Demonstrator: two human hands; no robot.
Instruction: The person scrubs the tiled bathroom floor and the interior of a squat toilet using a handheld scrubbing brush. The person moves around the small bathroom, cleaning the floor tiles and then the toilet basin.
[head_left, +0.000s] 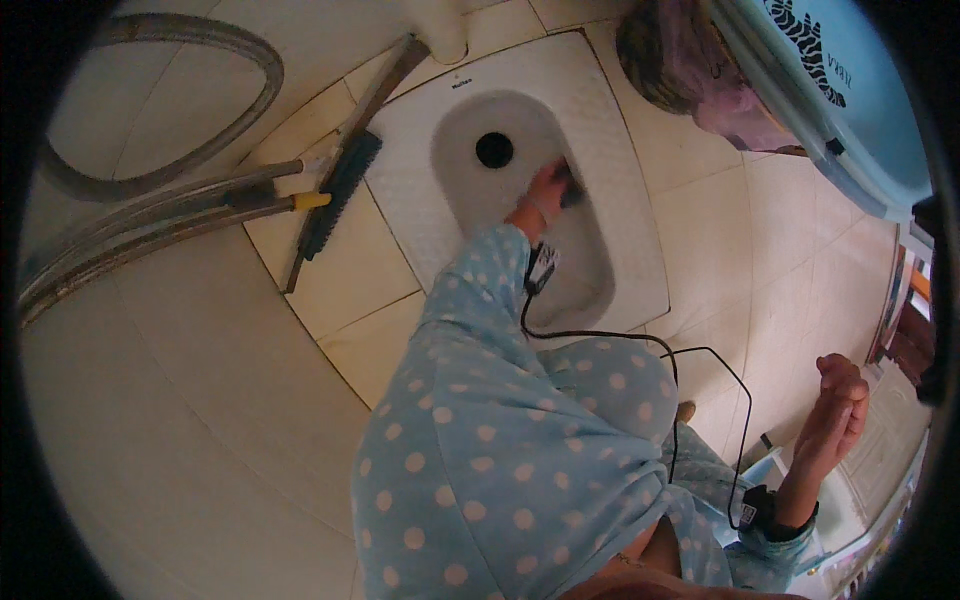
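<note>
A white ceramic squat toilet pan (622, 247) is set in the tiled floor before me. My left hand (544, 199) reaches down into its basin, closed around a small dark scrubbing pad or cloth (572, 189) against the right inner wall. The round dark drain hole (494, 150) lies up and left of that hand. A black strap with a small cabled device (541, 266) is on my left wrist. My right hand (832, 412) is raised away at the right, fingers curled, with nothing seen in it. Its wrist bears a black strap (769, 514).
A dark-bristled floor brush (341, 195) and a long squeegee (356, 131) lie left of the pan. A grey hose (274, 75) loops above their handles. Upper right are a light-blue plastic tub (877, 112) and pink fabric (727, 112). A black cable (600, 332) crosses my knee.
</note>
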